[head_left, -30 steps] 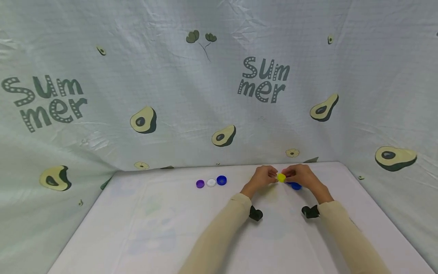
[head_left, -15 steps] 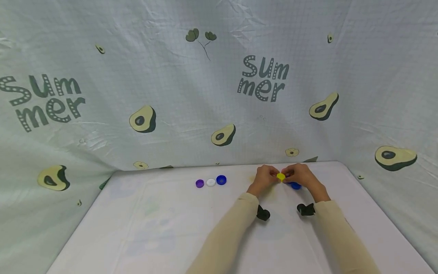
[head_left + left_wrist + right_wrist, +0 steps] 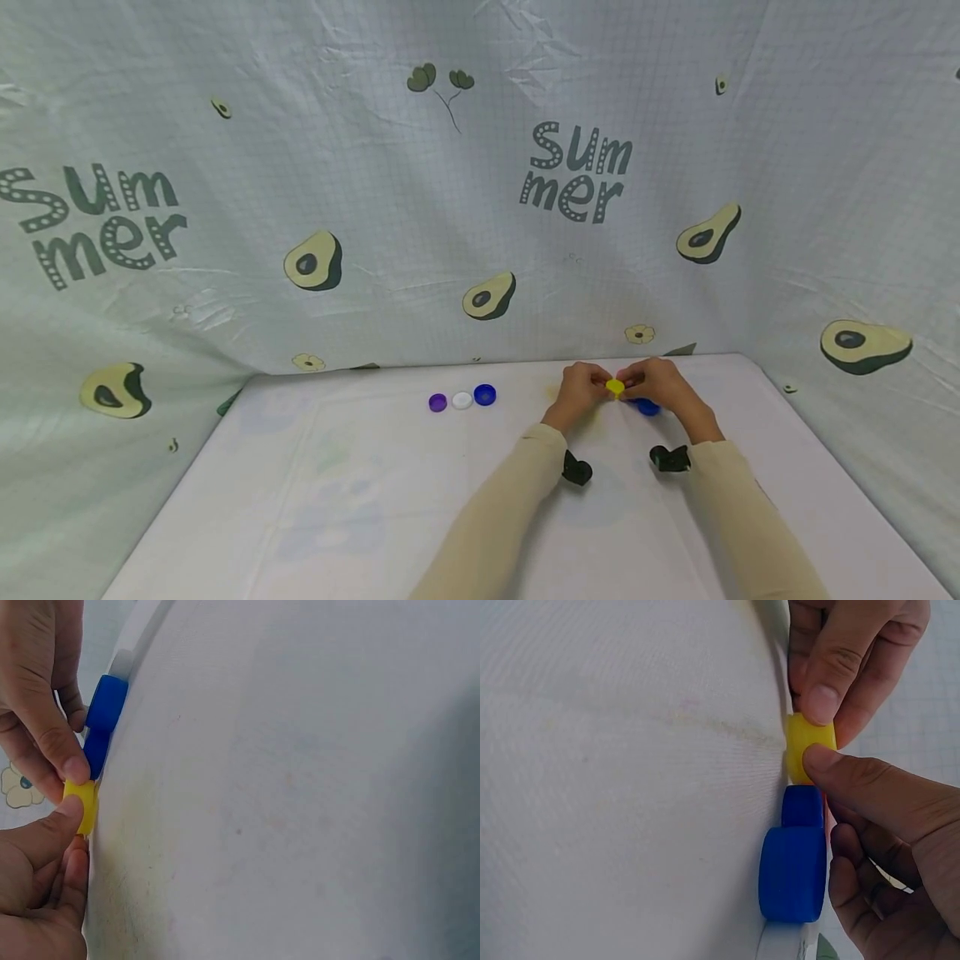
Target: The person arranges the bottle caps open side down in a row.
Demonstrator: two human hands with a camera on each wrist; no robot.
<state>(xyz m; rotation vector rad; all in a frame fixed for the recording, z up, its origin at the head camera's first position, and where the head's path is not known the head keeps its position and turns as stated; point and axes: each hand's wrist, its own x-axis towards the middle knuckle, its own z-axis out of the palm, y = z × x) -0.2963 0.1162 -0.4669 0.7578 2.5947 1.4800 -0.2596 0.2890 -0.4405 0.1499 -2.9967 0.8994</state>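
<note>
A yellow bottle cap [image 3: 615, 388] is between my two hands near the table's far edge. My left hand [image 3: 581, 395] pinches it from the left, thumb on its near side. My right hand [image 3: 663, 387] pinches the same cap from the right, with the thumb [image 3: 823, 759] across its side. Right beside the yellow cap, in the right wrist view, are a small blue cap [image 3: 802, 805] and a larger blue cap [image 3: 793, 874]. A thin reddish edge shows behind the small blue one; what it belongs to is mostly hidden.
To the left on the white-covered table [image 3: 330, 467] lie a purple cap [image 3: 437, 402], a white cap [image 3: 462, 401] and a blue cap [image 3: 485, 394] in a row. A printed curtain [image 3: 405, 208] hangs behind the table's far edge.
My left hand has moved slightly right and its fingers have come onto the yellow cap. The right forearm has shifted slightly left. Over the last half second almost nothing moves.
</note>
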